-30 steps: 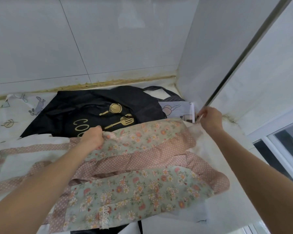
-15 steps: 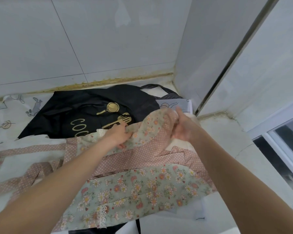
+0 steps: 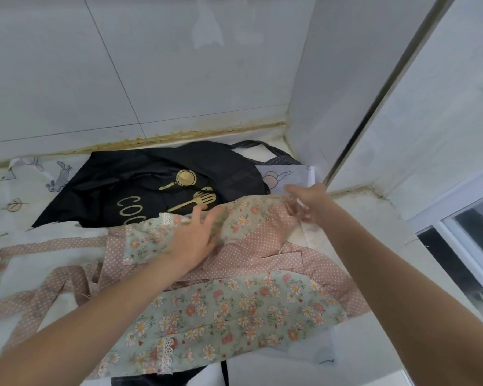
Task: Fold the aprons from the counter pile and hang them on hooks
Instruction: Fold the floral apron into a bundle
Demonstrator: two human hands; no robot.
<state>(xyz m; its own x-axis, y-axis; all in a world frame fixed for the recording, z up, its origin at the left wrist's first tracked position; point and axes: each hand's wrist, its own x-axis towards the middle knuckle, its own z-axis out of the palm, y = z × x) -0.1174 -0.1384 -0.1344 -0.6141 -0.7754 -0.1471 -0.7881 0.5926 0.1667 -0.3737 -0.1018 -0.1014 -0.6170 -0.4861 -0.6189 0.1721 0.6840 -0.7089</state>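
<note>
On the counter our floral apron (image 3: 234, 307) runs left to right — left hand (image 3: 191, 238) flat on it with fingers spread, right hand (image 3: 307, 203) pinching its far right corner

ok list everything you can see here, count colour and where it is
floral apron: 1, pale green with flowers and pink dotted trim, on top of the pile at the front
black apron: 1, black with gold pan and spatula print, behind the floral one by the back wall
white printed cloth: 1 seen, white with rabbits and leaves, at the left under the pile
striped strap: 1, dark, at the back right corner
counter: 1, pale stone, bare at the right
tiled wall: white, behind the counter
window frame: white, far right
left hand: 1, fingers spread flat on the floral apron's top edge
right hand: 1, at the apron's far right corner; fingers blurred, grip unclear
</note>
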